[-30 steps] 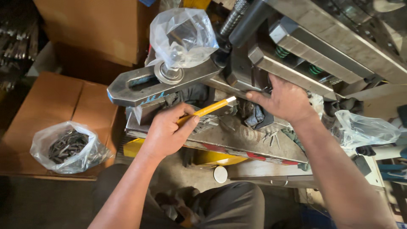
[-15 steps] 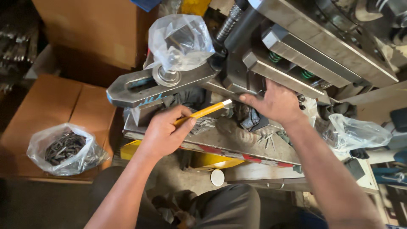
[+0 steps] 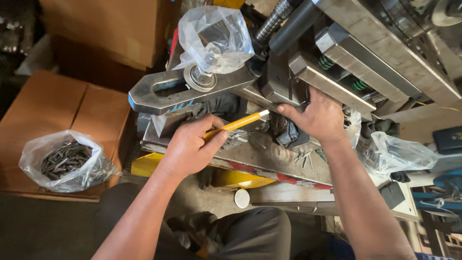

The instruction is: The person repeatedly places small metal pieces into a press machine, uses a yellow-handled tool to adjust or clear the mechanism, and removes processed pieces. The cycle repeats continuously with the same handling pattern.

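Note:
My left hand (image 3: 192, 147) grips a slim yellow tool (image 3: 240, 122) with a pale tip, which points right toward the dark metal block (image 3: 279, 82) of a large steel machine (image 3: 365, 43). My right hand (image 3: 320, 115) rests on the machine just below that block, fingers curled against a dark rag (image 3: 288, 132). A heavy slotted steel clamp bar (image 3: 168, 89) lies above my left hand, with a clear plastic bag (image 3: 214, 36) over its bolt. Both hands hover over a greasy metal plate (image 3: 269, 156).
A plastic bag of dark metal pieces (image 3: 65, 161) sits on a cardboard box (image 3: 43, 110) at left. More boxes (image 3: 110, 29) stand behind. Another clear bag (image 3: 399, 154) lies at right. A white disc (image 3: 241, 198) lies below the plate. My knees are underneath.
The view has shifted slightly. My hands have kept their places, the yellow tool still pointing toward my right hand.

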